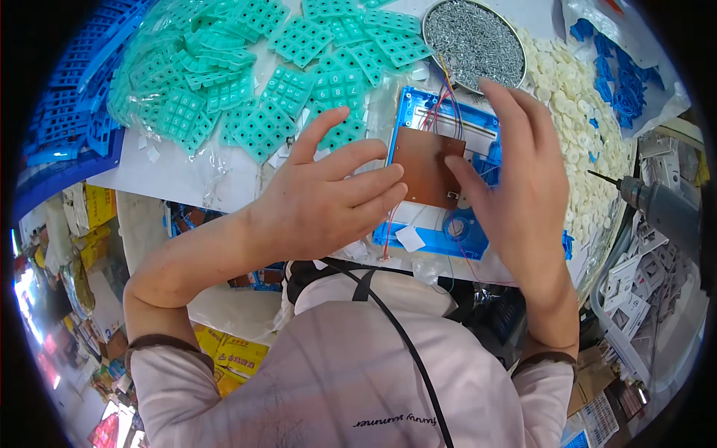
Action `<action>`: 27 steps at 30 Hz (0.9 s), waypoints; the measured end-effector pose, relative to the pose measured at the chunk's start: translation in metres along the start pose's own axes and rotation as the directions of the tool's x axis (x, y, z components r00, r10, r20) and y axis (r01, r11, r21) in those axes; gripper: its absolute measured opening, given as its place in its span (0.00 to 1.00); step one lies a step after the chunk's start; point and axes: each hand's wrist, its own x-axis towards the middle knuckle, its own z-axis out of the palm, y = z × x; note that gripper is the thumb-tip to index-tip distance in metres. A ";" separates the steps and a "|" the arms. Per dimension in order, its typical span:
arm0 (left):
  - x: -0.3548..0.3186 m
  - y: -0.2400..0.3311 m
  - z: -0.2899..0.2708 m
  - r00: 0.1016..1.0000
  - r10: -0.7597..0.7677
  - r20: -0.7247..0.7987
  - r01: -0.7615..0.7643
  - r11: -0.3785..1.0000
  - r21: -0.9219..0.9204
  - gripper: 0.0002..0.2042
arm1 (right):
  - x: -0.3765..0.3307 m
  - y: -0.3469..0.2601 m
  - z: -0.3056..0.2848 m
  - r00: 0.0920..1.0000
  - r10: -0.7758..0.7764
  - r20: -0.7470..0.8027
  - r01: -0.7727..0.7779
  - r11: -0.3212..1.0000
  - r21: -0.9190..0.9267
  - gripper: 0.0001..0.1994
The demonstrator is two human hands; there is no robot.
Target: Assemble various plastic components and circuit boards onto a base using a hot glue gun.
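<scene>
A blue plastic casing (407, 104) lies on the worktop in front of me, with a brown circuit board (426, 168) set in it. Thin red and dark wires (447, 97) run up from the board's far edge. Fingers spread, my left hand (328, 187) reaches the casing's left side, fingertips at the board's edge. My right hand (519, 172) arches over the right side, its thumb at the board's right edge and its fingers apart. Neither hand grips anything that I can see. A small white square (410, 238) rests on the casing's near end.
Green rubber keypads (261, 123) are heaped at the far left. A round dish of screws (474, 45) stands beyond the casing. Pale discs (571, 112) cover the right side, near a power screwdriver (650, 201) and a bin of white parts (627, 299). Blue plastic parts (75, 89) are stacked far left.
</scene>
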 end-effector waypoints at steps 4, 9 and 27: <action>0.008 0.002 -0.007 0.998 0.042 0.053 -0.044 0.998 0.035 0.13 | -0.043 -0.011 -0.001 0.928 -0.197 0.316 0.220 0.975 -0.038 0.39; 0.054 -0.024 -0.025 0.981 0.053 0.188 -0.018 0.983 -0.184 0.09 | -0.057 -0.023 0.009 0.901 -0.072 0.428 0.100 0.994 -0.045 0.43; 0.204 -0.118 0.044 0.997 -0.072 0.040 0.054 0.937 0.344 0.12 | -0.058 -0.024 0.016 0.923 -0.113 0.367 0.163 0.981 -0.107 0.40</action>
